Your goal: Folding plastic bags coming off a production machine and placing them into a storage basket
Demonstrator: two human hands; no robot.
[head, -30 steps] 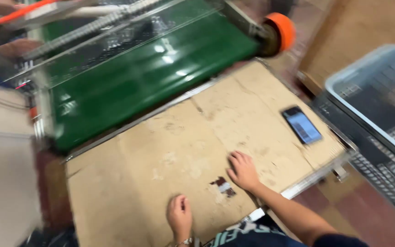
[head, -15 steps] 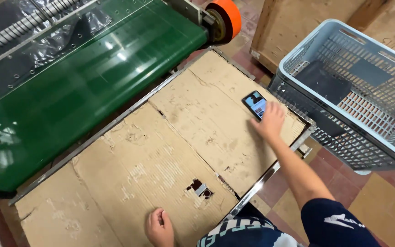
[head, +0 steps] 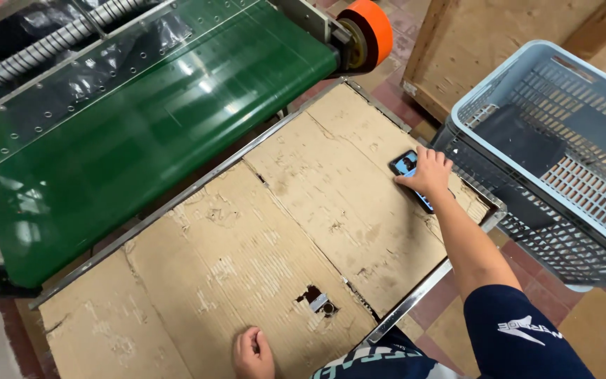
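My right hand [head: 429, 173] lies on a smartphone [head: 405, 165] with a lit screen, near the right edge of the cardboard-covered table [head: 247, 260]. The fingers cover most of the phone; whether they grip it is unclear. My left hand [head: 252, 353] rests as a loose fist on the cardboard at the near edge, holding nothing. A torn hole [head: 315, 300] in the cardboard lies just right of it.
A green conveyor belt [head: 142, 133] with an orange roller [head: 372, 29] runs along the table's far side. A pale blue plastic crate [head: 562, 154] stands to the right, with a wooden box [head: 499, 49] behind it. Tiled floor shows below the table edge.
My right hand has moved from the middle of the cardboard out to the right and onto the phone. The left hand has stayed at the near edge.
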